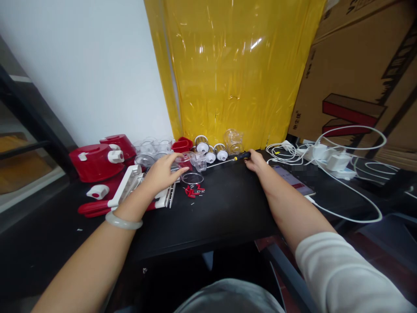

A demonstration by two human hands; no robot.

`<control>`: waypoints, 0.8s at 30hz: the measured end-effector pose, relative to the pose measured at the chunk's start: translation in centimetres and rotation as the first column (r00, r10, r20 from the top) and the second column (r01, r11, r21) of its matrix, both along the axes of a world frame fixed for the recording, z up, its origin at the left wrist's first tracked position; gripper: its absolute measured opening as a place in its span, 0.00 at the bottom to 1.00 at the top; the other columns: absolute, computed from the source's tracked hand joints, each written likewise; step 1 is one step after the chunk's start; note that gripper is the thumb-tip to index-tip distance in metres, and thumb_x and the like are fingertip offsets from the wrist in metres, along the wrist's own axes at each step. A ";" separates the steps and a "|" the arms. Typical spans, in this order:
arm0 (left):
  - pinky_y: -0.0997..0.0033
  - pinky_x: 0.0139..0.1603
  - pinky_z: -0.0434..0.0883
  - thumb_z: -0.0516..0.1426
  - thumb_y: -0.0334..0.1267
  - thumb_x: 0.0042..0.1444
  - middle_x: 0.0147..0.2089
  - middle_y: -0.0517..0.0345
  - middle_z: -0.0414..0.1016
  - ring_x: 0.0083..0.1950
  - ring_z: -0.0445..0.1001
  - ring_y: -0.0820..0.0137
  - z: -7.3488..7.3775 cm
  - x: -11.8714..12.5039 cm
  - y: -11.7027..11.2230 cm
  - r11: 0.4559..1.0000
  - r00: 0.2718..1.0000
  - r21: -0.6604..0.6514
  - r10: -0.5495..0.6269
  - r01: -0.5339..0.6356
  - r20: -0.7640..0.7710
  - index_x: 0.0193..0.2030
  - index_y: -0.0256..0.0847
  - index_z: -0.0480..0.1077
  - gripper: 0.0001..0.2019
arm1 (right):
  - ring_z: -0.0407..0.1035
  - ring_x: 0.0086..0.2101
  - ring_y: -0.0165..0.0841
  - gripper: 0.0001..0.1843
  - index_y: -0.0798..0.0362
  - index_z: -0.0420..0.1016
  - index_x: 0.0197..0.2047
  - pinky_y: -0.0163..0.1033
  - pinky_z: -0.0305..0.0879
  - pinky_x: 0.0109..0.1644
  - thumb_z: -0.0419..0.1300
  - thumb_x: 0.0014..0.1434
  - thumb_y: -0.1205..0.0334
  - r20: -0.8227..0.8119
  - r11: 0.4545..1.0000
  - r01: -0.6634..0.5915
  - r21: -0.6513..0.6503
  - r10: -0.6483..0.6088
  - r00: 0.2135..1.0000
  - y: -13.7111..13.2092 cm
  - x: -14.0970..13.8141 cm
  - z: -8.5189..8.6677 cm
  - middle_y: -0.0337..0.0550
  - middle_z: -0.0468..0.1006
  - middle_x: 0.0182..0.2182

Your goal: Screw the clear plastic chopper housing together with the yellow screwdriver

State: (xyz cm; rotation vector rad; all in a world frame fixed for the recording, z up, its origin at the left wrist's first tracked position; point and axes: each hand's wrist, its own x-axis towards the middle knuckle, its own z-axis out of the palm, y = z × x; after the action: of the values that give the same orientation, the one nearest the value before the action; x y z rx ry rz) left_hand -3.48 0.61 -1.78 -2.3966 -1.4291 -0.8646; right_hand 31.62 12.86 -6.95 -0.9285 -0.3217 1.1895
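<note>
Left hand (163,174): fingers spread at clear plastic part (199,162), contact unclear. Right hand (254,161): fingers closed on black-handled screwdriver (243,155). Small red pieces (193,192): loose on counter (224,217).

one screwdriver (243,155), one phone (292,179), one bracelet (123,222), three metal drums (202,144), perhaps four

around the screwdriver (241,156) at my right hand (255,161), i have drums (221,153) just behind, a sheet (234,78) farther back, the phone (291,179) and chargers (337,161) rightward, clips (192,191) nearer me on the table (228,208), my left hand (164,173) and housings (93,163) leftward.
</note>
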 end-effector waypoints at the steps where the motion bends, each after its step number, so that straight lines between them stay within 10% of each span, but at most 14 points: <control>1: 0.53 0.56 0.70 0.56 0.56 0.63 0.55 0.47 0.76 0.56 0.74 0.54 0.0 0.1 0.0 1.000 1.000 -0.005 -0.004 0.004 -0.001 0.59 0.43 0.68 0.24 | 0.64 0.23 0.24 0.11 0.51 0.60 0.30 0.26 0.61 0.24 0.54 0.60 0.75 0.004 1.000 0.007 0.006 -0.007 1.000 0.1 0.0 -0.1 0.30 0.67 0.23; 16: 0.51 0.54 0.70 0.56 0.56 0.63 0.47 0.48 0.73 0.51 0.73 0.53 -0.4 0.8 -0.3 1.000 1.000 -0.027 0.005 -0.005 -0.011 0.58 0.41 0.69 0.24 | 0.69 0.24 0.27 0.08 0.50 0.59 0.36 0.33 0.72 0.29 0.45 0.64 0.71 -0.082 0.998 0.053 0.031 -0.051 0.995 0.2 -0.1 0.4 0.32 0.65 0.23; 24: 0.52 0.52 0.70 0.54 0.55 0.64 0.47 0.46 0.70 0.50 0.72 0.53 -0.4 1.5 -0.7 1.000 0.999 -0.006 0.002 -0.003 -0.046 0.57 0.39 0.68 0.24 | 0.68 0.24 0.26 0.06 0.52 0.64 0.33 0.28 0.65 0.24 0.53 0.64 0.66 0.146 0.994 0.105 -0.001 -0.104 0.984 0.2 0.0 0.3 0.33 0.71 0.22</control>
State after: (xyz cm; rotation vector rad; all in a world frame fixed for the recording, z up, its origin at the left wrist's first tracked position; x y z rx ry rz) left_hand -2.03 -0.11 -2.18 -2.4026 -1.4195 -0.7999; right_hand 31.67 13.05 -6.70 -1.0305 -0.3807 1.0300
